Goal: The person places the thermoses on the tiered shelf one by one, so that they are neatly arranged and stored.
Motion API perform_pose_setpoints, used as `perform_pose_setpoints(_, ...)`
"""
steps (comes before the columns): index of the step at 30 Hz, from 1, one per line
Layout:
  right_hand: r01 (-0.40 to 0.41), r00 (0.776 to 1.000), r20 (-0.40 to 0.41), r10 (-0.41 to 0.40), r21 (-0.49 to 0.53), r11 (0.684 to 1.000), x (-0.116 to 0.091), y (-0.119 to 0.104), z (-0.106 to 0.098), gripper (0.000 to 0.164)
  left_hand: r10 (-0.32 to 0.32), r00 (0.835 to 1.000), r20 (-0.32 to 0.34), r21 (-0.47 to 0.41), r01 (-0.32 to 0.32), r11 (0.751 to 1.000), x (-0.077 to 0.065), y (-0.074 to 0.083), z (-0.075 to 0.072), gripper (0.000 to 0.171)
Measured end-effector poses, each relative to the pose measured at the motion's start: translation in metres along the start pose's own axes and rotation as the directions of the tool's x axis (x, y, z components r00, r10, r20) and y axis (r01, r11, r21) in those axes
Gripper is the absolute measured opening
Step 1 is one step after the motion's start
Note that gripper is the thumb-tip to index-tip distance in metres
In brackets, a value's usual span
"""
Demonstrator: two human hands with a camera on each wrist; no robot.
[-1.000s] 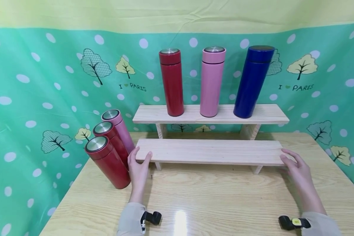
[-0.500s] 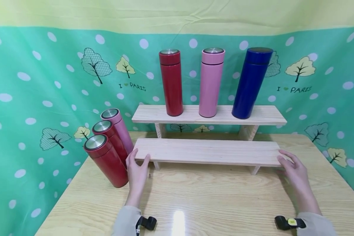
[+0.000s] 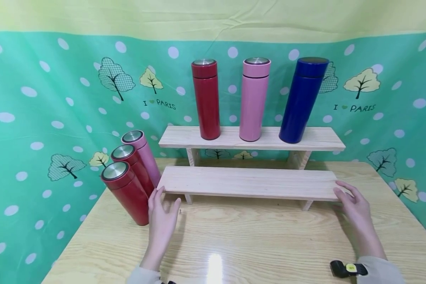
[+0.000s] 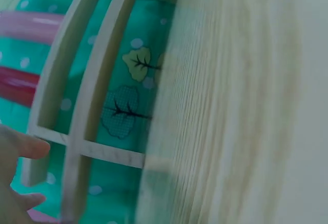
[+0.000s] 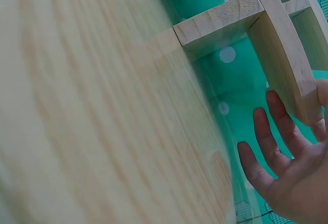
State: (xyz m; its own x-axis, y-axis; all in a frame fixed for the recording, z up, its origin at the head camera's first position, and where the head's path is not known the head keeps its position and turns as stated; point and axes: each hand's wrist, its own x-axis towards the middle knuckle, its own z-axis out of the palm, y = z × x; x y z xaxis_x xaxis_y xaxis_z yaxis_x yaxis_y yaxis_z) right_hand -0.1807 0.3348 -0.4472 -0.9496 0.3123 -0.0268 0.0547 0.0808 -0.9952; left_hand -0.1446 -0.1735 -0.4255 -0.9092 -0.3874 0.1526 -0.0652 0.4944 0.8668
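A low pale wooden shelf (image 3: 248, 182) stands on the table in front of a taller wooden shelf (image 3: 312, 138). My left hand (image 3: 161, 217) is at the low shelf's front left corner, fingers loosely spread, fingertips right by the edge; its index finger (image 4: 33, 147) shows close to the board's end in the left wrist view. At the right end, my right hand (image 3: 356, 203) touches the board with thumb and index finger. Its other fingers (image 5: 279, 124) stretch out below the board in the right wrist view. Neither hand's palm is around the board.
On the taller shelf stand a red thermos (image 3: 207, 106), a pink thermos (image 3: 253, 106) and a blue thermos (image 3: 299, 108). Left of the low shelf, another pink thermos (image 3: 149, 157) and two red ones, the nearest red thermos (image 3: 129, 195) beside my left hand, stand on the table (image 3: 255, 244).
My left hand has drawn back from the low shelf's left end, toward me and slightly left. My right hand stays at the right end. The head view has shifted slightly.
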Motion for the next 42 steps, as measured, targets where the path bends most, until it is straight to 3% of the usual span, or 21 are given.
perform_pose_setpoints(6,0.016,1.000,0.013,-0.017,0.057,0.998,-0.001,0.000,0.002,0.027,0.079,0.997,-0.004,0.040,-0.079,0.996,-0.021,0.010,-0.019,0.066)
perform_pose_setpoints(14,0.032,0.999,0.000,-0.032,0.018,0.999,-0.002,0.001,0.000,0.029,0.144,0.981,-0.131,0.034,-0.141,0.989,-0.043,0.006,-0.045,0.057)
perform_pose_setpoints(21,0.024,1.000,-0.001,-0.024,0.003,1.000,-0.002,0.001,0.002,0.031,0.175,0.957,-0.231,0.077,-0.161,0.984,-0.048,-0.006,-0.070,0.054)
perform_pose_setpoints(28,0.046,0.999,-0.001,-0.047,-0.082,0.996,-0.001,-0.001,0.000,0.034,0.125,0.945,-0.303,0.066,-0.109,0.992,-0.046,-0.019,-0.092,0.057)
perform_pose_setpoints(34,0.056,0.998,0.007,-0.056,-0.092,0.994,-0.001,-0.001,-0.002,0.035,0.097,0.955,-0.281,0.059,-0.084,0.995,-0.039,-0.027,-0.102,0.062)
perform_pose_setpoints(42,0.058,0.998,-0.004,-0.059,-0.100,0.993,-0.002,0.000,0.000,0.036,-0.018,0.989,-0.146,0.045,0.025,0.999,-0.020,-0.035,-0.110,0.073)
